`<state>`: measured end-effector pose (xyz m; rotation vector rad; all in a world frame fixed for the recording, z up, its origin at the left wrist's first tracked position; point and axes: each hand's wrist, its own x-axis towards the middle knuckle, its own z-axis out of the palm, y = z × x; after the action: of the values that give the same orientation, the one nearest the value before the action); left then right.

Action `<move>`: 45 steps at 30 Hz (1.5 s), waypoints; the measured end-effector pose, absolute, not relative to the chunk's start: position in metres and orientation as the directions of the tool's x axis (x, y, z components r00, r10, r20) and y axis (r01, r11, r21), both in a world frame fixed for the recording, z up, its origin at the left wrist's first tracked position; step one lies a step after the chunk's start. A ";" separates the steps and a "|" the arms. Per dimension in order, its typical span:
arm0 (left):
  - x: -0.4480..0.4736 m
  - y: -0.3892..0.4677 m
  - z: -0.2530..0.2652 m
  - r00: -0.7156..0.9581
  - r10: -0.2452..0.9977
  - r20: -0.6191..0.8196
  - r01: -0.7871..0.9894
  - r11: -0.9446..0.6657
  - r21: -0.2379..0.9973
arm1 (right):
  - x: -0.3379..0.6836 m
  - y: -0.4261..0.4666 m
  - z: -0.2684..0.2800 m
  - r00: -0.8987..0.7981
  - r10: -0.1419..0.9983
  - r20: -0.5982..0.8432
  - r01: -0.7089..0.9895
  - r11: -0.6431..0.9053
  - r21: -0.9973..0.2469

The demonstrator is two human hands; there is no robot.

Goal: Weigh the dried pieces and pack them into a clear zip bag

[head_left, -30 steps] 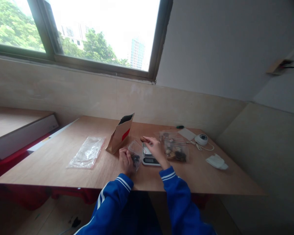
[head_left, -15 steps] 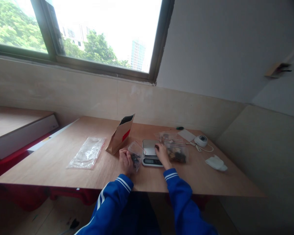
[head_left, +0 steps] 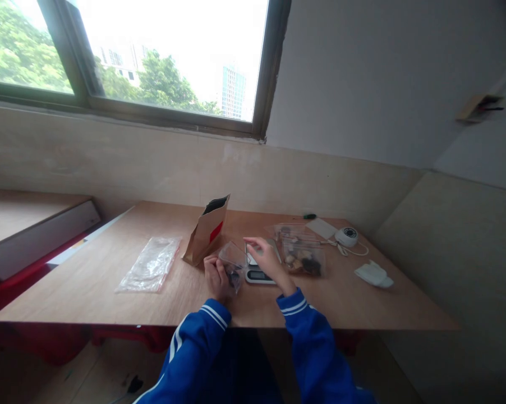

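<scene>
My left hand (head_left: 215,277) grips a small clear zip bag (head_left: 233,264) that holds a few dark pieces and stands open-mouthed on the wooden table (head_left: 110,286). My right hand (head_left: 266,259) hovers above the small digital scale (head_left: 256,270), fingers pinched toward the bag's mouth; whether they hold a piece I cannot tell. Just right of that hand lie clear bags filled with dark and pale pieces (head_left: 304,257). A brown paper pouch (head_left: 207,231) with a red label stands open left of the zip bag.
A stack of empty clear bags (head_left: 150,262) lies at the left. At the back right are a white round device with a cord (head_left: 347,237), a white card (head_left: 322,228) and a green pen (head_left: 309,216). A crumpled white tissue (head_left: 373,275) rests near the right edge.
My right hand went down to the filled bags beside the scale, then rose back above the scale toward the small bag. My left hand kept hold of the bag.
</scene>
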<state>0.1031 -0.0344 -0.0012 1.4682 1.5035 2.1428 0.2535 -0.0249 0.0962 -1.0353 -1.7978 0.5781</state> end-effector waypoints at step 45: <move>0.101 -0.036 0.006 -0.447 0.793 0.414 0.300 -0.304 0.904 | 0.276 -0.067 0.041 0.048 0.967 0.251 0.064 0.248 -0.967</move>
<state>0.1010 -0.0360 0.0060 1.3747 1.5665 1.8023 0.2765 -0.0668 0.0412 -1.0877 -1.3190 0.9542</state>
